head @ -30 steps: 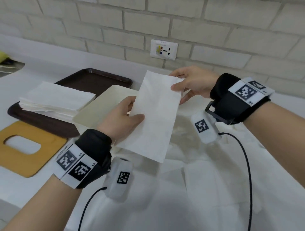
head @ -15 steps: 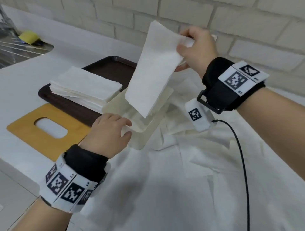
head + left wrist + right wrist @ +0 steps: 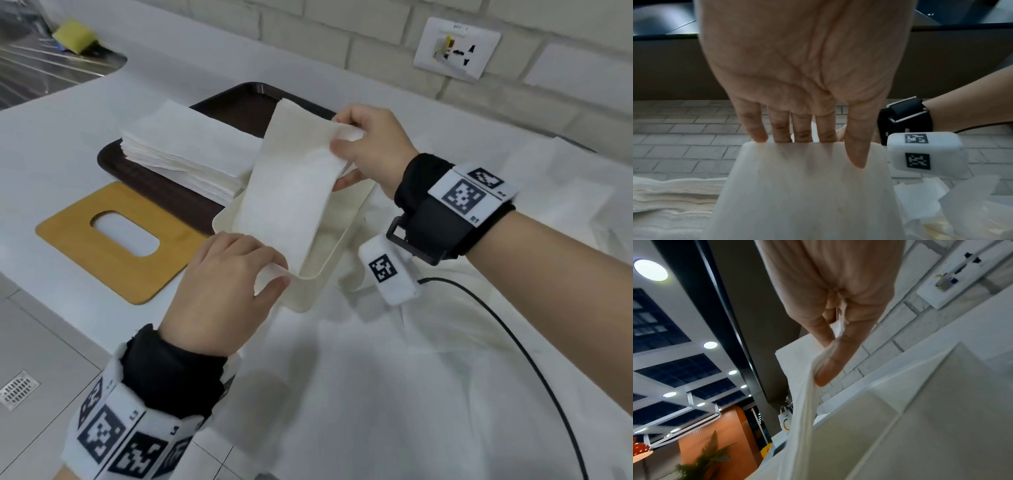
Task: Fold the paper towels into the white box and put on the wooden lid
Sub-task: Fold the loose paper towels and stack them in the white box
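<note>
Since the earlier frame, the right hand (image 3: 371,150) has lowered the paper towel (image 3: 291,192) from high above the white box (image 3: 339,240) until its lower end reaches the near rim, and the left hand (image 3: 219,291) has moved from the box edge onto that lower end.

Current state:

1. The right hand pinches the upper end of the paper towel between thumb and fingers (image 3: 828,366), clamped on the sheet (the right wrist view shows the paper edge passing between them). Judged purpose: holding the top end high keeps the sheet taut and flat.
2. The left hand pinches the lower end, thumb on one face and fingers (image 3: 781,129) behind the other, at the near rim of the white box. This probably fixes the line along which the sheet will fold into the box.
3. The paper towel hangs slanted over the open white box, above its cavity and not yet laid in.
4. The white box sits on the desk (image 3: 68,137), partly on a white cloth (image 3: 394,377).
5. The remaining towel stack (image 3: 185,150) rests on a dark tray (image 3: 239,99) just behind the box, within short reach.
6. The wooden lid (image 3: 113,246) lies flat on the desk left of the box, not yet fitted (its slot faces up).
</note>
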The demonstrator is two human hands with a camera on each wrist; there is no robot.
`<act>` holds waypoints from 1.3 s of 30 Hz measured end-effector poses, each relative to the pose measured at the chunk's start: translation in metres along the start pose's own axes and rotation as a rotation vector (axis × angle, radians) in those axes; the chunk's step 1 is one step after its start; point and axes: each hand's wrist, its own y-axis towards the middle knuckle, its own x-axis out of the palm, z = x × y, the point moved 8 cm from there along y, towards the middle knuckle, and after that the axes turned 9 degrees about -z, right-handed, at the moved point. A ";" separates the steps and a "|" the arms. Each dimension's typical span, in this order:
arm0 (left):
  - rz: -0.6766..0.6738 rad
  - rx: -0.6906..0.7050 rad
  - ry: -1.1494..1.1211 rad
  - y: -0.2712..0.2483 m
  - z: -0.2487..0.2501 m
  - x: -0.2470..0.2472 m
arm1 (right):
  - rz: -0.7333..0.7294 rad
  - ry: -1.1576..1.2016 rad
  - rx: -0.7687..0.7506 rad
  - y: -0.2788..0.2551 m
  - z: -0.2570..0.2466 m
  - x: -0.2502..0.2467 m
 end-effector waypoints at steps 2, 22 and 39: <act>0.006 -0.003 -0.007 -0.001 -0.001 0.000 | 0.008 -0.043 0.037 0.003 0.008 0.003; 0.036 0.015 0.012 -0.014 -0.004 -0.002 | -0.304 -0.942 0.340 0.023 0.042 0.040; 0.002 -0.015 0.045 -0.024 -0.004 -0.005 | -0.328 -1.043 0.147 -0.071 0.027 0.002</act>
